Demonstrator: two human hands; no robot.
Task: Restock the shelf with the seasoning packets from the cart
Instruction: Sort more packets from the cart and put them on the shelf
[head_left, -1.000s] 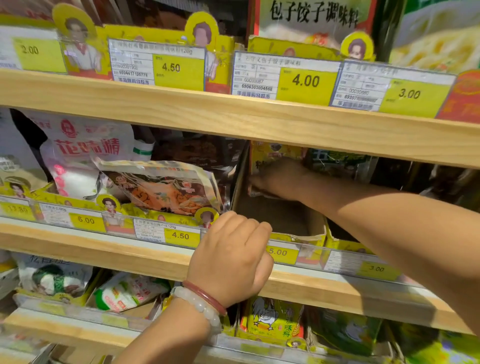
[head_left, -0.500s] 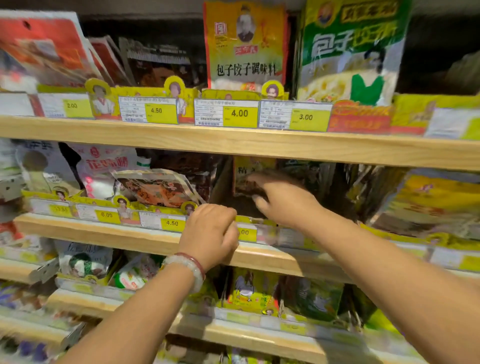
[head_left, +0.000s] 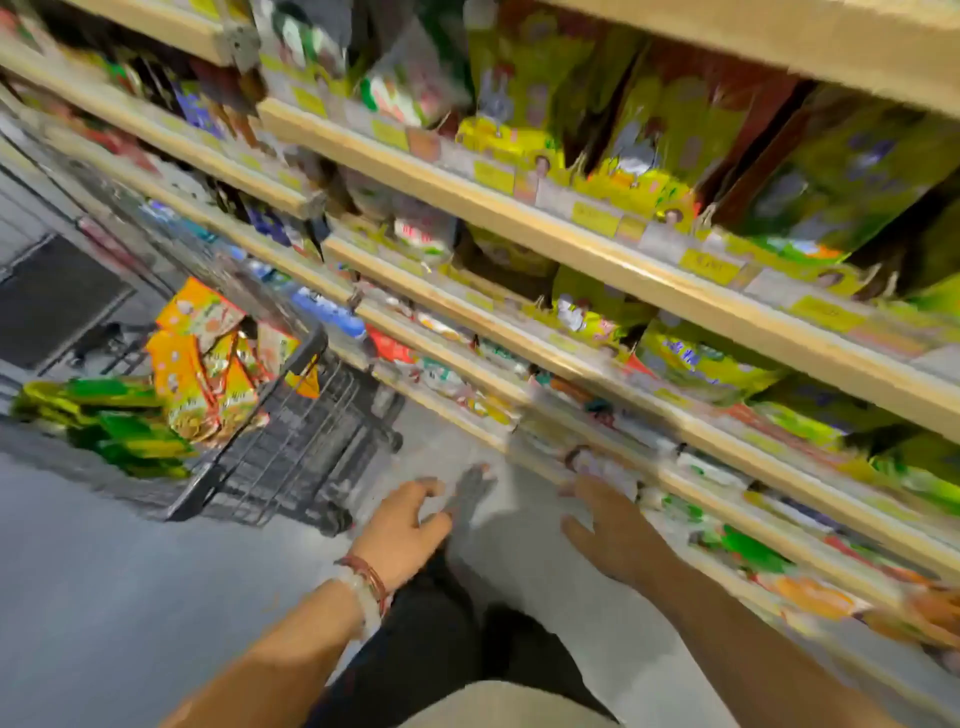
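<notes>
Though motion-blurred, orange seasoning packets (head_left: 200, 364) stand tilted, long axes roughly upright, in a black wire cart (head_left: 291, 457) up-left of the left hand (head_left: 402, 530). Grey floor (head_left: 104, 571) below. Both hands hang spread, holding nothing; right hand (head_left: 610, 535) just beside the lowest shelf edge (head_left: 691, 483).

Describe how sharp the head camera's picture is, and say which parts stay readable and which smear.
Head view: heavy motion blur throughout; the price tags on the shelf are smeared and unreadable; the cart and its orange packets keep only colour and outline; left hand and right hand are soft-edged, both empty.
</notes>
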